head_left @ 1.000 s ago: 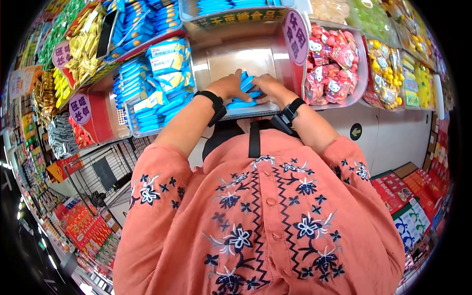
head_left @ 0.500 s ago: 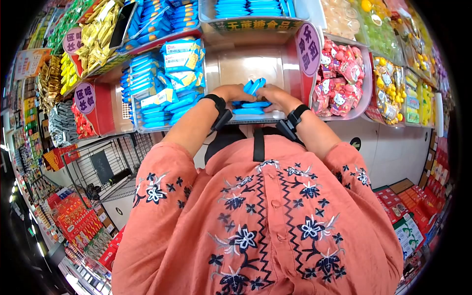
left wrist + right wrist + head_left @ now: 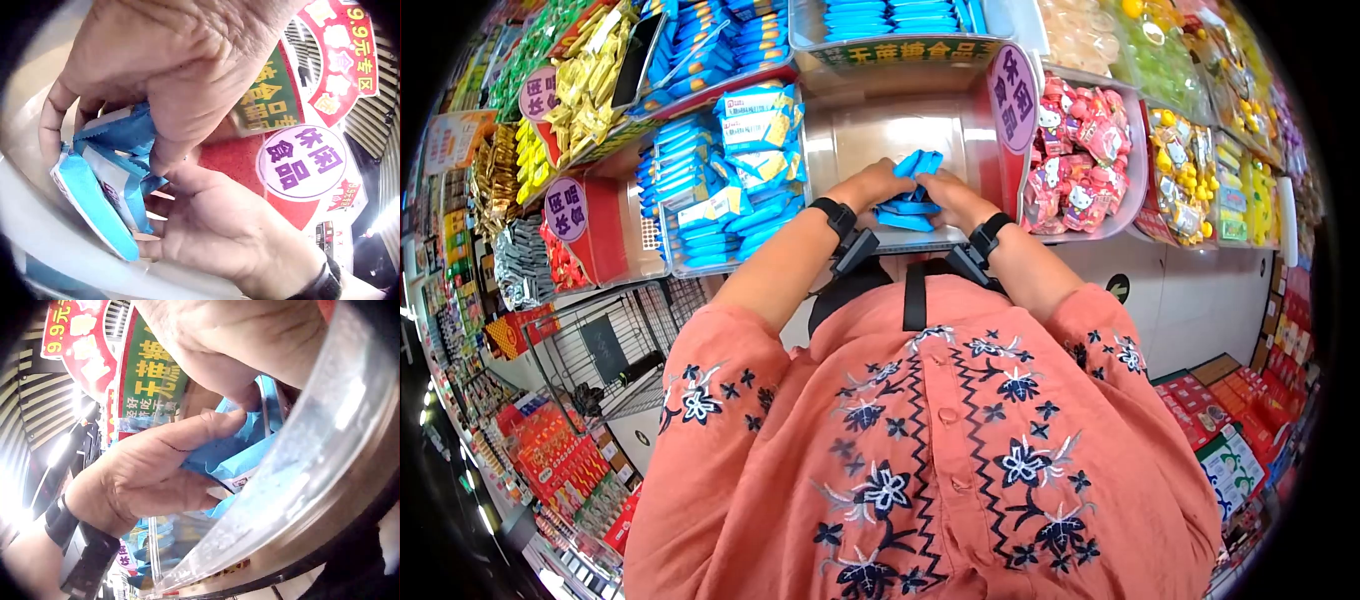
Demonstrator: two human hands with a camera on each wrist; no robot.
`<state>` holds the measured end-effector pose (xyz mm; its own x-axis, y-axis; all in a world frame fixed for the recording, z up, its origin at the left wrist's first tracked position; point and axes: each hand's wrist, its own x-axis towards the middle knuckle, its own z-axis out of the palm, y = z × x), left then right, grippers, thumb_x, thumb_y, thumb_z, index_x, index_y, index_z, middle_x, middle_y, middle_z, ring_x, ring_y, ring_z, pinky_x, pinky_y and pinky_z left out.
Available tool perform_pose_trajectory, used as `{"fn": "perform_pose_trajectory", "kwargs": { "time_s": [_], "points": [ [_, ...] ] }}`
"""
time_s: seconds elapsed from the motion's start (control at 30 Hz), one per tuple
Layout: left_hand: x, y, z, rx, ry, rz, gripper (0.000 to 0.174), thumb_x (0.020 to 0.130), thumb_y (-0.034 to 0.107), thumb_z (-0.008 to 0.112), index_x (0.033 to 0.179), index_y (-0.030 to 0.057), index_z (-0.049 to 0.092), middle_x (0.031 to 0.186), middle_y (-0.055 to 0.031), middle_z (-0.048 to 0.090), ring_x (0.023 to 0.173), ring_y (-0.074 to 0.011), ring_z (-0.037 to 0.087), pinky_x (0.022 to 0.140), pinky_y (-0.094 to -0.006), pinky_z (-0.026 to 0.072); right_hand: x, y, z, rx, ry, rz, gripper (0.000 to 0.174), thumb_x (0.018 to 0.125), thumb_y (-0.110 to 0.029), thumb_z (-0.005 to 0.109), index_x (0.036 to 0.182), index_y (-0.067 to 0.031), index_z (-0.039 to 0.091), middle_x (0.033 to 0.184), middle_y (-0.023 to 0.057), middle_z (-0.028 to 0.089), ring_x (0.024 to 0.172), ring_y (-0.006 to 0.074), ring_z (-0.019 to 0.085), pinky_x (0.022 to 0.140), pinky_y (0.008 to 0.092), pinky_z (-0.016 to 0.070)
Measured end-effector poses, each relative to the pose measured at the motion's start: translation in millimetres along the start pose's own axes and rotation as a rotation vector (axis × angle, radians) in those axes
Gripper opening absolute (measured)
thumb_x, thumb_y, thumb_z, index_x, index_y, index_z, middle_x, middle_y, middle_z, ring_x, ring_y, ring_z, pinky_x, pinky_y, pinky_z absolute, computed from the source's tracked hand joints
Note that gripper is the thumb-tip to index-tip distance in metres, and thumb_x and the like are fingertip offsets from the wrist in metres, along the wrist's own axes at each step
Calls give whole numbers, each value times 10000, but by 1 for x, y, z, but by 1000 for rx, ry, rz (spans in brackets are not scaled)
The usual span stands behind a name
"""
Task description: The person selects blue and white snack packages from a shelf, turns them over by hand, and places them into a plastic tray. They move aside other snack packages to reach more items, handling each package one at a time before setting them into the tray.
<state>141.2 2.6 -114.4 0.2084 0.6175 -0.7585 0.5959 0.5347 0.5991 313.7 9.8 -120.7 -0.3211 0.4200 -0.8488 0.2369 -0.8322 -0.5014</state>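
Both hands hold a small bunch of blue snack packets point(image 3: 914, 212) low at the front of a clear plastic bin point(image 3: 880, 120). My left hand point(image 3: 874, 184) grips them from the left, and my right hand point(image 3: 956, 198) from the right. In the left wrist view, the left hand's fingers point(image 3: 51, 128) curl over the top of the packets point(image 3: 94, 197), while the right hand point(image 3: 215, 219) has its fingers beneath and behind them. The right wrist view has the left thumb point(image 3: 212, 425) pressed on the blue wrappers point(image 3: 240, 462); the bin's clear rim point(image 3: 281, 487) hides their lower part.
Left of this bin is another full of blue packets point(image 3: 755, 150). Pink packets point(image 3: 1080, 160) fill a tub to the right. A bin of blue packets point(image 3: 890, 18) stands behind, and a wire shopping cart point(image 3: 615, 345) is at lower left.
Both hands first reached low over the packets, then raised one between them. Now the packets sit bunched together between the hands. The head view has shifted slightly.
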Motion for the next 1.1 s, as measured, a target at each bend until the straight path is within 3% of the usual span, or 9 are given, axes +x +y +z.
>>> {"fn": "perform_pose_trajectory", "kwargs": {
  "time_s": [0.17, 0.3, 0.53, 0.63, 0.73, 0.8, 0.9, 1.0, 1.1],
  "points": [
    [-24, 25, -4, 31, 215, 81, 617, 797, 359, 700, 1202, -83, 554, 1050, -253, 680, 938, -330, 681, 807, -386, 533, -17, -11, 7, 94, 67, -96, 337, 951, -249, 528, 1238, -76, 493, 1124, 144, 577, 1023, 328, 609, 800, 607, 531],
    [-42, 28, -12, 146, 415, 249, 551, 825, 332, 668, 1192, -63, 554, 1072, -309, 655, 993, -416, 662, 857, -439, 517, -18, -20, 11, 1, 73, -331, 336, 959, -260, 537, 1237, -77, 493, 1145, 112, 572, 999, 259, 588, 819, 450, 543],
    [-143, 56, -35, 193, 771, 368, 552, 871, 294, 679, 1285, -36, 523, 1249, -294, 586, 1152, -424, 585, 967, -436, 474, -76, -73, 58, -54, -27, -630, 443, 946, -267, 569, 1280, 7, 473, 1077, 121, 611, 950, 191, 610, 815, 359, 514],
    [-176, 38, -44, 240, 1046, 456, 557, 883, 267, 683, 1317, -34, 505, 1273, -274, 580, 1183, -398, 577, 993, -425, 459, -84, -95, 92, -156, -118, -768, 433, 965, -227, 565, 1326, -10, 465, 1116, 88, 597, 961, 155, 573, 809, 303, 491],
    [-218, 21, -63, 175, 1129, 433, 532, 895, 218, 677, 1312, -55, 493, 1264, -270, 572, 1171, -423, 557, 970, -435, 468, -87, -111, 146, -236, -239, -894, 421, 953, -187, 562, 1325, -12, 472, 1121, 64, 591, 983, 140, 560, 823, 293, 489],
    [-239, -3, -74, 168, 1183, 363, 513, 905, 199, 672, 1309, -62, 494, 1275, -273, 568, 1181, -414, 558, 984, -424, 459, -101, -122, 185, -244, -288, -938, 443, 893, -234, 561, 1230, 45, 489, 1055, 197, 653, 945, 277, 649, 822, 387, 519],
    [-260, -43, -93, 111, 1228, 277, 487, 919, 181, 664, 1303, -68, 497, 1266, -274, 574, 1174, -401, 568, 996, -414, 450, -79, -121, 239, -396, -322, -864, 498, 861, -255, 560, 1240, 60, 484, 1139, 310, 628, 1058, 439, 635, 893, 452, 503],
    [-259, -105, -110, 6, 1237, 248, 450, 930, 161, 653, 1288, -70, 508, 1233, -256, 595, 1147, -367, 590, 985, -390, 453, -50, -108, 288, -476, -281, -880, 511, 851, -296, 605, 1180, 81, 505, 990, 243, 661, 862, 318, 654, 748, 380, 518],
    [-245, -163, -120, -111, 1220, 244, 428, 937, 160, 640, 1286, -53, 515, 1188, -229, 619, 1104, -334, 614, 939, -377, 472, -51, -107, 304, -483, -434, -729, 507, 855, -288, 598, 1192, 83, 522, 1062, 250, 658, 950, 304, 638, 806, 364, 504]
  ]
}}
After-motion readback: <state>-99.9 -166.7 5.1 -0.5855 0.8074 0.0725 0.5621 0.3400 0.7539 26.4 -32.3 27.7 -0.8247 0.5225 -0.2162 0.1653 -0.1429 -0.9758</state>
